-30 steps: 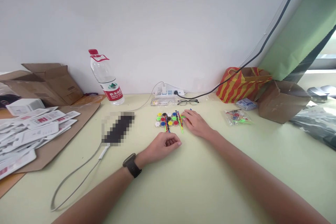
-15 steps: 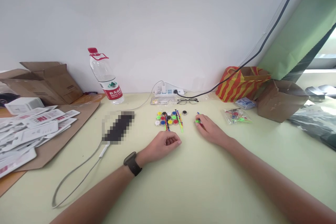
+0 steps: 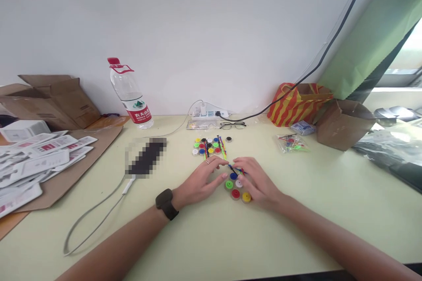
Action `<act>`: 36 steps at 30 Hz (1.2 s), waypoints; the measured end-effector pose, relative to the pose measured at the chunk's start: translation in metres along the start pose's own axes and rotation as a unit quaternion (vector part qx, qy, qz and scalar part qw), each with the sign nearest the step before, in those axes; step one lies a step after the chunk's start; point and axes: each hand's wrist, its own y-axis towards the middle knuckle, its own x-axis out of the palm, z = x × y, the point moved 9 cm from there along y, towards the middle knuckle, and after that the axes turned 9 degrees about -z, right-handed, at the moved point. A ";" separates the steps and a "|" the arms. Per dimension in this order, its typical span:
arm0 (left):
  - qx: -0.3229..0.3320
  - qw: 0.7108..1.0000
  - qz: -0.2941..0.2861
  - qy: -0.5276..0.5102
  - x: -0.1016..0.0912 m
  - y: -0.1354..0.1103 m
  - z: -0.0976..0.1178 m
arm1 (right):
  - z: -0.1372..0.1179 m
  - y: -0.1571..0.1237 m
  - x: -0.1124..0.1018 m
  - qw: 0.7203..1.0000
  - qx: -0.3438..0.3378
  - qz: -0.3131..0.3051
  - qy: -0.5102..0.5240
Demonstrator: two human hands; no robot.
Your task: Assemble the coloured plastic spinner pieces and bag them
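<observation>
Midway along the table, my left hand [image 3: 202,180] has thumb and forefinger apart beside a group of small round discs with raised centres; its fingertips are near the sticks' left ends. In that group are a green disc [image 3: 229,185], a red disc [image 3: 235,193], a yellow disc [image 3: 246,196], a blue disc [image 3: 234,176] and a white disc [image 3: 239,183]. My right hand [image 3: 259,182] curls over thin coloured plastic sticks [image 3: 234,170], its fingers closed around them and partly hiding the white and yellow discs.
Behind my hands lie more coloured discs [image 3: 198,145] and sticks [image 3: 221,147], with a lone black disc [image 3: 229,139]. Further back are glasses [image 3: 233,125] and a power strip [image 3: 211,113]. A water bottle [image 3: 133,101], phone-like pixelated item [image 3: 147,158] and bagged pieces [image 3: 292,143] stand around.
My right hand has come nearer and left, and several discs with sticks now lie under and beside it. My left hand has shifted slightly and its curled fingers have spread.
</observation>
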 end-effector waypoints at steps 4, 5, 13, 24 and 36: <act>0.010 0.999 -0.015 0.031 0.002 -0.001 0.005 | 0.059 0.017 -0.020 0.990 0.095 0.098 0.028; 0.017 0.999 -0.024 0.041 0.003 -0.001 0.008 | 0.070 0.026 -0.020 0.991 0.099 0.092 0.020; 0.097 0.988 -0.075 0.089 0.024 -0.001 0.028 | 0.110 0.088 0.005 0.996 0.079 0.007 -0.045; 0.060 0.995 -0.050 0.058 0.018 0.001 0.018 | 0.108 0.056 -0.011 0.993 0.103 0.050 0.026; 0.055 0.996 -0.036 0.055 0.017 0.001 0.018 | 0.053 0.017 -0.005 0.974 0.098 -0.055 0.196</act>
